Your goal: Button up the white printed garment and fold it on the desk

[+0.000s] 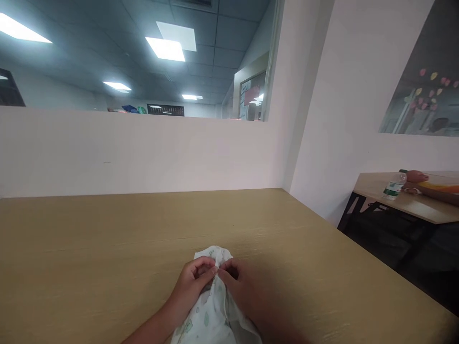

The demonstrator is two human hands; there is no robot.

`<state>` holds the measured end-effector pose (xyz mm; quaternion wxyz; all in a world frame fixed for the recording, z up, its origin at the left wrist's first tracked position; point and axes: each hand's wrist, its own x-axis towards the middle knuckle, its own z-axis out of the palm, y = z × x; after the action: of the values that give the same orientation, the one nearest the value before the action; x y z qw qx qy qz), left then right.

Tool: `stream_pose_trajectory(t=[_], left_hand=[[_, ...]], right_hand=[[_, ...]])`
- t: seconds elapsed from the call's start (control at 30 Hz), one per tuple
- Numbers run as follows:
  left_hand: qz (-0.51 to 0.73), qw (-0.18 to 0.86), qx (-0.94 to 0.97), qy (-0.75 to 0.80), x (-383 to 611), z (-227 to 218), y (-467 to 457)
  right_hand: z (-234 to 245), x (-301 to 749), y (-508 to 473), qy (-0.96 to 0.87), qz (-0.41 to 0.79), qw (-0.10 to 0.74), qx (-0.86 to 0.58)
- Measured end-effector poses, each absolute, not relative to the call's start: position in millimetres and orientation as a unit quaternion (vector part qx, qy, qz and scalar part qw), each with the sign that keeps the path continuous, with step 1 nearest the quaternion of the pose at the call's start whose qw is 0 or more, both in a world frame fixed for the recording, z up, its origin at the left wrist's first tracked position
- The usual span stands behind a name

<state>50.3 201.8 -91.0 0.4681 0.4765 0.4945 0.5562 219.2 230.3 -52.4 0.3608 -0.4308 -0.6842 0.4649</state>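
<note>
White, soft and crumpled, the printed cloth (215,310) lies bunched on the wooden table (107,248) at its near edge, about midway along, thin enough to fold into small rumpled ridges; it carries a scatter of pale green motifs, too small to make out, and no writing can be read on it. Its top rises in a rounded puff just beyond the fingers, while the rest spills down toward the lower edge of the view. The left hand (191,282) curls over the cloth's left side, thumb and fingertips drawn together in a pinch on a fold at the top. The right hand (244,289) meets it from the other side, fingertips likewise pinching the same gathered fold, so the two hands touch or nearly touch above the cloth. The table around the cloth is a matte, light tan wood grain with a faint seam running across it beyond the cloth. Behind the table stands a plain white partition wall (143,148). Well off to the right of the table, on a second wooden table (380,203), a clear plastic bottle (393,186) with a green label stands; its lettering is too small to read
</note>
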Motion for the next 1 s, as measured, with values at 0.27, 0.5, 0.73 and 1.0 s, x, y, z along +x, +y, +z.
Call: stream_pose_trajectory(t=[0.27, 0.5, 0.73, 1.0], left_hand=[[0.53, 0.594, 0.437, 0.419, 43.7, -82.2, 207.3], [0.431, 0.593, 0.54, 0.414, 36.0, -68.9, 205.1], [0.401, 0.423, 0.649, 0.489, 10.1, -46.9, 214.0], [0.387, 0.149, 0.666, 0.619, -10.8, -105.1, 246.0]], right_hand=[[-57.5, 225.2, 238.5, -0.618, 0.604, 0.336, -0.375], [-60.2, 239.7, 255.9, -0.582, 0.715, 0.242, -0.301], [-58.5, 253.7, 277.5, -0.796, 0.44, 0.296, -0.293], [-111.1, 233.2, 306.7, -0.782, 0.253, 0.394, -0.411]])
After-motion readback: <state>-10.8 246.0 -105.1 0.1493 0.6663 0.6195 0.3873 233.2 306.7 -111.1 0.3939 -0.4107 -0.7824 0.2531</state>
